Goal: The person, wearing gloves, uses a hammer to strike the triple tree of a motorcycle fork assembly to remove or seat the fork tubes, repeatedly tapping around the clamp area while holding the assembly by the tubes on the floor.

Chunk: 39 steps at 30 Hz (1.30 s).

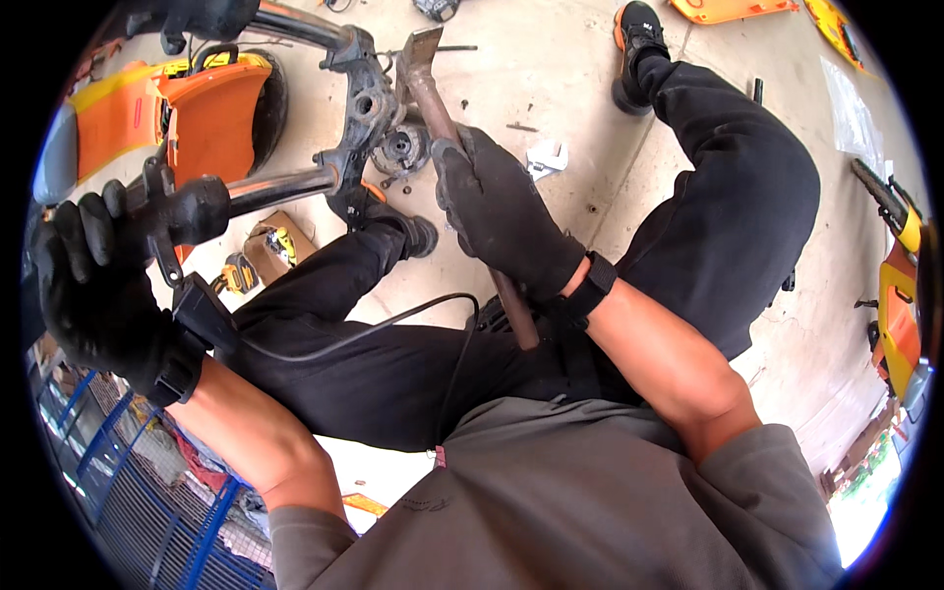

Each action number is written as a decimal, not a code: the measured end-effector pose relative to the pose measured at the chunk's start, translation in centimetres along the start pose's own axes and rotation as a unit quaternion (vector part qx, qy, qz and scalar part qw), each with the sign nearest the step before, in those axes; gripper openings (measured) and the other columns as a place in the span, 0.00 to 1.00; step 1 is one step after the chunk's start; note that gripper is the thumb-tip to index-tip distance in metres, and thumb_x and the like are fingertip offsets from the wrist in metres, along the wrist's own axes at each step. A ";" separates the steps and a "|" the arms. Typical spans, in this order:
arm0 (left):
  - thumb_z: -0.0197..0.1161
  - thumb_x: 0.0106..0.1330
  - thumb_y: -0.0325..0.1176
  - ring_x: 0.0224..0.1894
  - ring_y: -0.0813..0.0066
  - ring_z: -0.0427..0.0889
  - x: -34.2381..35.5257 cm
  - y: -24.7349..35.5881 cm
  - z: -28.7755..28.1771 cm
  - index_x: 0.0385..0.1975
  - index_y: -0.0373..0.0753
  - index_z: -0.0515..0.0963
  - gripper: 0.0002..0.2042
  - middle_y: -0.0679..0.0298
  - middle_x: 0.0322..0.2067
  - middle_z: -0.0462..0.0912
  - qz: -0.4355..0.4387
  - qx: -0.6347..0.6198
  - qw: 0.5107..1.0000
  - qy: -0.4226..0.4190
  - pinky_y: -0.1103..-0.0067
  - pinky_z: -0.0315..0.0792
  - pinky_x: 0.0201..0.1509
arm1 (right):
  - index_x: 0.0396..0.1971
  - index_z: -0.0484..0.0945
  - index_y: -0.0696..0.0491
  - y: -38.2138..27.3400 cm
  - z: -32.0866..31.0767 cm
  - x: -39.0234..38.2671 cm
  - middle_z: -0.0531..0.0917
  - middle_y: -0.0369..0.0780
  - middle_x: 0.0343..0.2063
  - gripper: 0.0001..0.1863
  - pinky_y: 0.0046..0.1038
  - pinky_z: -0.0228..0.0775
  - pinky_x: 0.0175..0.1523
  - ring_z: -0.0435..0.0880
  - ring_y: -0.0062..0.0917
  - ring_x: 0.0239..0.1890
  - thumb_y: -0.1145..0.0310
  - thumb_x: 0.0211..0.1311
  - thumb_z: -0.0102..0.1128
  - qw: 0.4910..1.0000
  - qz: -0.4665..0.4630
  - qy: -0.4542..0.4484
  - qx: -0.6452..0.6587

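My gloved left hand [84, 295] is wrapped round the dark lower leg of a motorcycle fork [202, 208] at the left. The fork's shiny tube [280, 191] runs right into a grimy metal clamp [362, 108], which also holds a second fork tube [295, 25] farther off. In my gloved right hand [506, 211] is a hammer [438, 113], gripped partway along its brown handle. Its worn head is raised just right of the clamp, apart from it as far as I can tell. Beneath, near the clamp, lies a round metal part [401, 147].
Orange and yellow body panels [206, 113] stand at far left, with more [897, 305] at the right edge. A cardboard box [267, 246] and yellow power tool [237, 273] sit by my left leg. Small bolts and a white scrap [547, 157] lie on the floor. A blue rack [147, 482] is lower left.
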<state>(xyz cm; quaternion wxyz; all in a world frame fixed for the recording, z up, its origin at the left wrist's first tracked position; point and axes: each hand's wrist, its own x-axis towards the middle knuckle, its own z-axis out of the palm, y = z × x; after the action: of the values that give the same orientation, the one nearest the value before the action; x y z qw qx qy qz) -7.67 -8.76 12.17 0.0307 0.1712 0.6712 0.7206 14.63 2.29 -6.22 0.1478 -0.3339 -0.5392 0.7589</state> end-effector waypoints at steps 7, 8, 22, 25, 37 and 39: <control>0.49 0.74 0.35 0.36 0.69 0.73 1.2 0.5 -3.2 0.42 0.32 0.76 0.13 0.60 0.32 0.72 -0.016 -0.034 0.980 -0.197 0.58 0.68 0.65 | 0.41 0.68 0.55 0.3 -0.2 0.3 0.68 0.28 0.20 0.12 0.17 0.61 0.20 0.64 0.09 0.17 0.60 0.75 0.44 0.999 -0.007 -0.002 -0.032; 0.49 0.74 0.35 0.36 0.69 0.72 0.3 0.4 -2.0 0.42 0.32 0.76 0.13 0.60 0.31 0.72 -0.002 -0.021 0.990 -0.139 0.58 0.68 0.65 | 0.41 0.69 0.55 0.3 0.0 -0.1 0.69 0.29 0.20 0.13 0.17 0.61 0.20 0.64 0.09 0.17 0.60 0.75 0.44 1.000 -0.015 0.007 -0.011; 0.51 0.72 0.35 0.43 0.63 0.76 2.1 0.0 -4.0 0.42 0.32 0.76 0.12 0.57 0.34 0.76 -0.026 -0.045 0.994 -0.095 0.54 0.66 0.65 | 0.36 0.69 0.55 0.5 -1.0 0.2 0.69 0.29 0.19 0.14 0.19 0.62 0.20 0.65 0.11 0.17 0.58 0.74 0.44 0.999 -0.022 -0.023 -0.036; 0.52 0.72 0.35 0.47 0.59 0.78 3.4 -0.1 -5.1 0.45 0.32 0.76 0.13 0.53 0.41 0.80 -0.037 -0.090 0.982 -0.163 0.52 0.65 0.66 | 0.36 0.69 0.55 0.5 -1.0 0.1 0.69 0.30 0.19 0.14 0.20 0.62 0.20 0.65 0.12 0.17 0.58 0.74 0.44 0.997 -0.039 -0.020 -0.057; 0.54 0.69 0.35 0.46 0.61 0.76 6.3 -0.3 -7.8 0.43 0.34 0.76 0.12 0.57 0.35 0.78 -0.101 -0.111 0.930 -0.337 0.53 0.61 0.68 | 0.41 0.71 0.61 -0.6 -1.4 0.3 0.80 0.55 0.25 0.14 0.43 0.70 0.36 0.81 0.50 0.30 0.63 0.71 0.47 0.997 -0.021 -0.022 -0.069; 0.54 0.69 0.35 0.47 0.60 0.77 6.0 -0.4 -8.4 0.46 0.33 0.75 0.13 0.56 0.37 0.78 -0.119 -0.150 0.917 -0.349 0.53 0.61 0.68 | 0.38 0.70 0.58 0.8 -1.2 0.0 0.72 0.38 0.21 0.13 0.27 0.64 0.25 0.71 0.24 0.21 0.62 0.73 0.45 0.998 -0.003 -0.022 -0.052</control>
<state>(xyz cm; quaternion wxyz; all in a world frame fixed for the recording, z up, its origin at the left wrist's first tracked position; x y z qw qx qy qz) -15.75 -15.10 12.65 0.3739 0.3240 0.5172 0.6983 15.48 2.86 -7.20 0.1207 -0.3221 -0.5822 0.7367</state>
